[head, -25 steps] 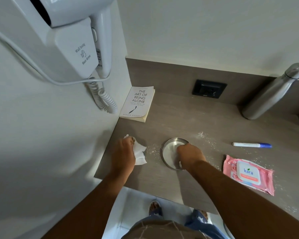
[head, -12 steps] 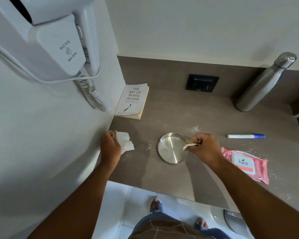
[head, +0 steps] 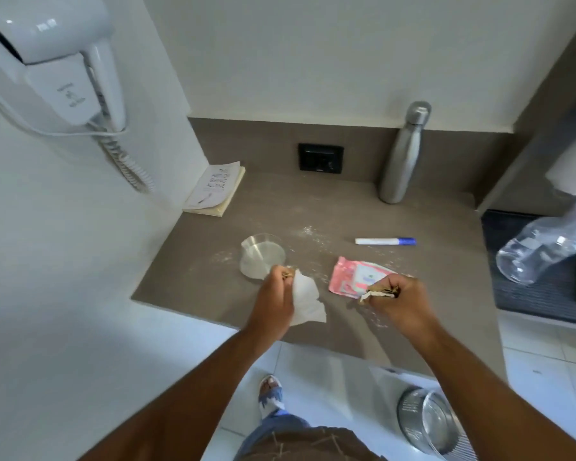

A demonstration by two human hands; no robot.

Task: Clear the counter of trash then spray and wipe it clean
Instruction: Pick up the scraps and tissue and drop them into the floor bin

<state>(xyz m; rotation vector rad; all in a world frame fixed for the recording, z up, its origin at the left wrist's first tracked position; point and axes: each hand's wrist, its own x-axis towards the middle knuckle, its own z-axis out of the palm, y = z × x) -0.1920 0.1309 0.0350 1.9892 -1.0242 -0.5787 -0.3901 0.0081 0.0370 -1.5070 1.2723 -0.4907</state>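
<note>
My left hand (head: pixel 275 302) is closed on a crumpled white tissue (head: pixel 306 302) and a small brown scrap, held above the front of the grey-brown counter (head: pixel 193 287). My right hand (head: pixel 403 302) is closed on brown and white paper scraps (head: pixel 378 293), just in front of the pink wet-wipes pack (head: pixel 350 277). A small steel bowl (head: pixel 261 257) stands on the counter beyond my left hand. White powder (head: pixel 313 236) is scattered over the counter's middle and front right.
A book (head: pixel 215 189) lies at the back left under the wall hair dryer (head: pixel 57 54). A steel bottle (head: pixel 403 154) stands at the back by the wall socket (head: pixel 320 158). A marker (head: pixel 384 241) lies right of centre. A clear spray bottle (head: pixel 542 247) lies at right. A steel bin (head: pixel 429 424) stands on the floor.
Both hands came back from the counter towards its front right, each holding its trash. My right hand left the steel bowl with scraps. The view swung to the right.
</note>
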